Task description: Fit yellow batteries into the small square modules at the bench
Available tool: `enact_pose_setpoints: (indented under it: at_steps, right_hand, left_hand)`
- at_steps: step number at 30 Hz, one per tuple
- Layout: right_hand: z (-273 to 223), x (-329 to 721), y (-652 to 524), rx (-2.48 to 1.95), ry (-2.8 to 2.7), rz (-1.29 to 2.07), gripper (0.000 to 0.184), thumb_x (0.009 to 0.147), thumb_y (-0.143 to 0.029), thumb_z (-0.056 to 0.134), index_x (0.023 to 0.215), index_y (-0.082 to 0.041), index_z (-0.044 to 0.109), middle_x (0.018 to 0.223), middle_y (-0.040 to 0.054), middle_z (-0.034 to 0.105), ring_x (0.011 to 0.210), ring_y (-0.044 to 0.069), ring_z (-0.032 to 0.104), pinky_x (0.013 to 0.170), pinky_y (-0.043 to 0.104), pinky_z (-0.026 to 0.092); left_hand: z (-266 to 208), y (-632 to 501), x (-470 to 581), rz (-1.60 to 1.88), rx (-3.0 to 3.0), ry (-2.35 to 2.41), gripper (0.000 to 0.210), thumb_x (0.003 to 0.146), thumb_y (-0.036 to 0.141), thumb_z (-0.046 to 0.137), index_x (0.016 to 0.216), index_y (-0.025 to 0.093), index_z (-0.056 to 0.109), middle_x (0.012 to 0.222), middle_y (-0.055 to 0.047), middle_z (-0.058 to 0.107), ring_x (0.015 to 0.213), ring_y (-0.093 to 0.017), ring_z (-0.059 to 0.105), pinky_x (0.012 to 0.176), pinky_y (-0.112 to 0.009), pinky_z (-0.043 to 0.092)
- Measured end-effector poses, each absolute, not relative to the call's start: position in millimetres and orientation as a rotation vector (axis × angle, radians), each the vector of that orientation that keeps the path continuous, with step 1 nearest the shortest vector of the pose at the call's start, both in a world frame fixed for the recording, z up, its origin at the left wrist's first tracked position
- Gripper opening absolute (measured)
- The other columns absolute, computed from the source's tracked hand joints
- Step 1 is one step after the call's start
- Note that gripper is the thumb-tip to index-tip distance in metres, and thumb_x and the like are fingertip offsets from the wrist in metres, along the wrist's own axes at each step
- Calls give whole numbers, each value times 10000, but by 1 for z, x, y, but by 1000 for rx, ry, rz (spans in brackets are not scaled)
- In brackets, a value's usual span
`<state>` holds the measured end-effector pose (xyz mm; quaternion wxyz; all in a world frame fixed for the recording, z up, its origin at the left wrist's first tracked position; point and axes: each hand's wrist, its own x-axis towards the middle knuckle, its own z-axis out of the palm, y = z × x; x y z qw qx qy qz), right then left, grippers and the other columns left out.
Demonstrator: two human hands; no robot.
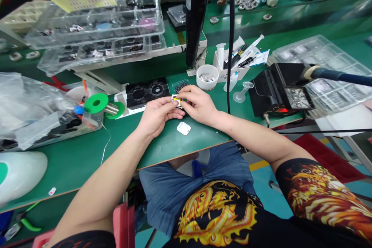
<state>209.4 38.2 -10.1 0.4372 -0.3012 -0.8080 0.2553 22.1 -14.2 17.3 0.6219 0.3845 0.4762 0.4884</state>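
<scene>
White-and-yellow, the small part (176,101) sits pinched between the fingertips of your left hand (157,117) and right hand (200,104), its long axis hard to tell. Closer to you, the white plate (183,128) lies flat, your left fingers seemingly nearer.

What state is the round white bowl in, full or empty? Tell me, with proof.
Not empty: the white bowl holds small silvery parts, seen through its open top. How deep they lie, I cannot tell.
</scene>
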Motion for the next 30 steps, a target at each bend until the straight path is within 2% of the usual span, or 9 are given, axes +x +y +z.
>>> enact_pose_setpoints:
  at_steps: [9, 15, 22, 30]
  right_hand:
    - [-12, 209, 40, -718, -2001, 628, 236, 1055, -192, 583, 1107, -203, 813, 1221, 109, 736, 1147, 224, 707, 1016, 391, 602]
    - [-9, 210, 42, -735, -2000, 661, 243, 1066, -206, 585, 1048, -206, 828, 1183, 106, 755, 1128, 226, 717, 1033, 400, 601]
    - [-11, 209, 42, -741, -2033, 641, 254, 1075, -194, 582, 1065, -214, 836, 1197, 99, 745, 1138, 221, 717, 1031, 381, 604]
    - [-13, 208, 41, -741, -2068, 636, 264, 1076, -191, 573, 1111, -220, 833, 1228, 95, 735, 1167, 222, 709, 1046, 379, 603]
  left_hand:
    - [13, -15, 25, 1205, 1042, 1186, 479, 801, 446, 971, 1083, 93, 814, 835, -116, 791, 762, -246, 804, 717, -315, 689]
    - [15, -16, 26, 1193, 1045, 1187, 458, 787, 433, 980, 1052, 93, 825, 807, -114, 786, 733, -242, 794, 693, -310, 687]
    - [13, -15, 25, 1194, 1125, 1228, 376, 847, 415, 930, 1050, 114, 830, 813, -108, 789, 710, -225, 783, 675, -300, 679]
    - [13, -14, 24, 1206, 1087, 1240, 415, 784, 395, 967, 1025, 91, 819, 800, -110, 781, 702, -235, 787, 661, -297, 679]
